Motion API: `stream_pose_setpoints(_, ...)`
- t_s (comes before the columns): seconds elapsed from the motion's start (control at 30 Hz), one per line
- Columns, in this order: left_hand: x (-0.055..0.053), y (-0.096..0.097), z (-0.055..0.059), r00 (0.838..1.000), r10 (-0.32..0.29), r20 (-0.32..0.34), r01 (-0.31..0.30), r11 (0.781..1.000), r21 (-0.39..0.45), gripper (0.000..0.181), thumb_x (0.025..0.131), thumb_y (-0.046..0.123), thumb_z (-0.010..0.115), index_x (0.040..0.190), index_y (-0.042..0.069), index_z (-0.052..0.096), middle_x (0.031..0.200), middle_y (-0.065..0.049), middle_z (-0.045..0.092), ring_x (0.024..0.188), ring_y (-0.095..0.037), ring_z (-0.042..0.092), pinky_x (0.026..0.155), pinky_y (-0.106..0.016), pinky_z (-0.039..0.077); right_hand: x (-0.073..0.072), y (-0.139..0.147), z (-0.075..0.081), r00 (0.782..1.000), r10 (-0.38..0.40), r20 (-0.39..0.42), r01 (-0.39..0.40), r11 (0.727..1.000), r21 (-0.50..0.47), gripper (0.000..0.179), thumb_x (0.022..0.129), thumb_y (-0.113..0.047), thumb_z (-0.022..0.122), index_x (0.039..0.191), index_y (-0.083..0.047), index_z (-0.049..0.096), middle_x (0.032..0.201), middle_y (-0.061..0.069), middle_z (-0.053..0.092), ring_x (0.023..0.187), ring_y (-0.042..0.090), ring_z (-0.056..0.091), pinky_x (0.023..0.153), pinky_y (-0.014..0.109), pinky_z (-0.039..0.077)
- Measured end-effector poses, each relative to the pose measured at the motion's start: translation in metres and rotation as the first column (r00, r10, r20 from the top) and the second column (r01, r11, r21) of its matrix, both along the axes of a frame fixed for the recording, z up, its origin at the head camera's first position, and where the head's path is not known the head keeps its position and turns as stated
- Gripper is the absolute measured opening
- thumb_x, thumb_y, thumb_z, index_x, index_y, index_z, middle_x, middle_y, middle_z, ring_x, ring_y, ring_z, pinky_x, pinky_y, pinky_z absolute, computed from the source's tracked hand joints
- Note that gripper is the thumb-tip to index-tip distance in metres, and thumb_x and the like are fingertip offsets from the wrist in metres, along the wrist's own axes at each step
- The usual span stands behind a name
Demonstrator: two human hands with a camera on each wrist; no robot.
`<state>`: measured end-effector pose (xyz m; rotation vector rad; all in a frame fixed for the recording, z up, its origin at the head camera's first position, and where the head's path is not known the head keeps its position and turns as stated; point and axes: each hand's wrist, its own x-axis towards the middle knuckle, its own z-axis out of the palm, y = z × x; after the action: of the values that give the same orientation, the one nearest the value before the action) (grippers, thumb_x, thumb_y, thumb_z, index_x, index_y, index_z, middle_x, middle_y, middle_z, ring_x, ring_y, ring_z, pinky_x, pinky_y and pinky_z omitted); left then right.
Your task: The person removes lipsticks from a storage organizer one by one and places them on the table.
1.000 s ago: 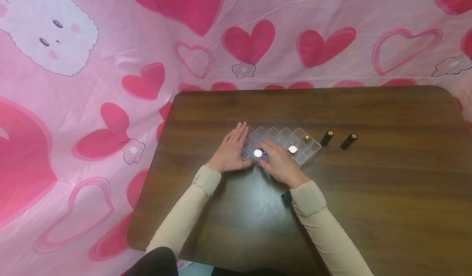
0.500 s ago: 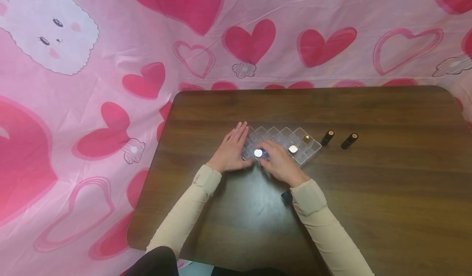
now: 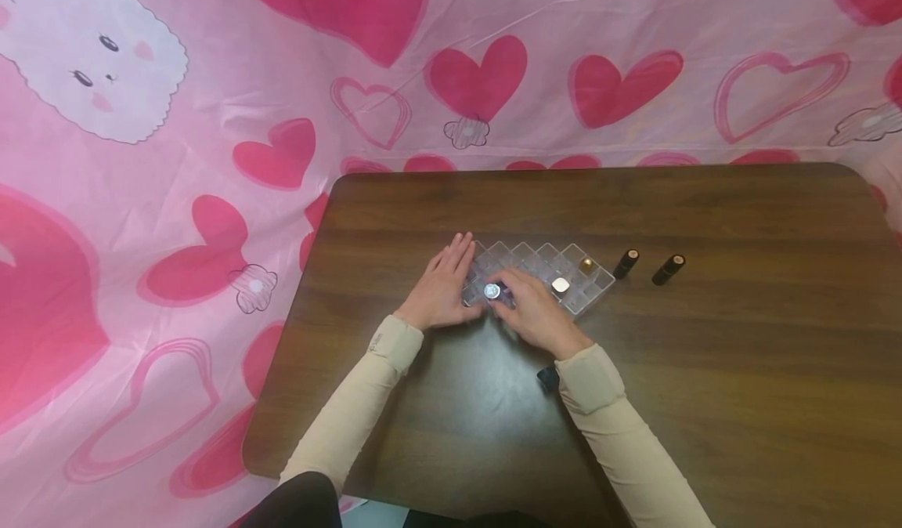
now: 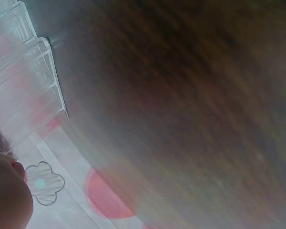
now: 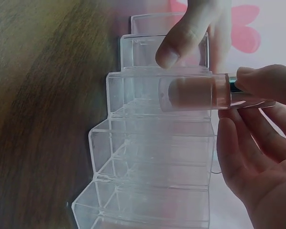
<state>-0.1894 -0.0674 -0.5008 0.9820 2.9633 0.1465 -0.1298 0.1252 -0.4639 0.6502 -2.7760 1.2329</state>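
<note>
A clear plastic organizer (image 3: 523, 257) with stepped compartments lies on the table. Its left end is held by my left hand (image 3: 438, 289), fingers straight along the side and thumb at the front wall. Curled round a small clear cosmetic bottle (image 5: 193, 93) with peach-coloured contents and a silver cap (image 3: 492, 291) is my right hand (image 3: 532, 309). In the right wrist view the bottle's lower part is inside one compartment, and thumb and fingers pinch the cap end. Farther right in the organizer stand a white-topped item (image 3: 560, 286) and a gold-topped one (image 3: 586, 265).
Two black lipstick-like tubes stand right of the organizer, a nearer tube (image 3: 625, 265) and a farther tube (image 3: 668, 270). A small dark object (image 3: 546, 379) lies by my right wrist, partly hidden. A heart-patterned pink cloth (image 3: 620, 89) hangs behind the wooden table (image 3: 761, 340).
The bottle's silver cap has shifted very slightly left and no longer glares bright white. Both hands otherwise stay in nearly the same place.
</note>
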Motion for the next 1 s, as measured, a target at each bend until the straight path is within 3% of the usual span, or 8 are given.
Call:
stream_pose_setpoints(0.33, -0.0005, 0.0004, -0.0001, 1.000, 0.004, -0.002, -0.004, 1.000, -0.001, 0.109, 0.067, 0.067, 0.052, 0.145, 0.009, 0.002, 0.152, -0.003, -0.007, 0.140, -0.018, -0.005, 0.113, -0.035, 0.009, 0.0000, 0.0001, 0.0012, 0.997, -0.005, -0.071, 0.001, 0.999, -0.052, 0.032, 0.076, -0.011, 0.069, 0.107, -0.007, 0.059, 0.103, 0.005, 0.061, 0.099, 0.021, 0.057, 0.087, 0.038, 0.045)
stream_pose_setpoints(1.0, -0.0007, 0.0012, 0.0006, 1.000, 0.008, 0.006, -0.008, 1.000, 0.020, 0.108, 0.067, 0.066, 0.054, 0.145, 0.009, 0.005, 0.152, -0.003, -0.005, 0.140, -0.018, -0.005, 0.113, -0.036, 0.010, -0.0003, 0.0018, 0.0075, 0.990, -0.060, -0.131, 0.037, 0.985, -0.167, 0.031, 0.077, -0.015, 0.069, 0.106, -0.010, 0.057, 0.098, 0.001, 0.058, 0.085, 0.020, 0.057, 0.074, 0.034, 0.048)
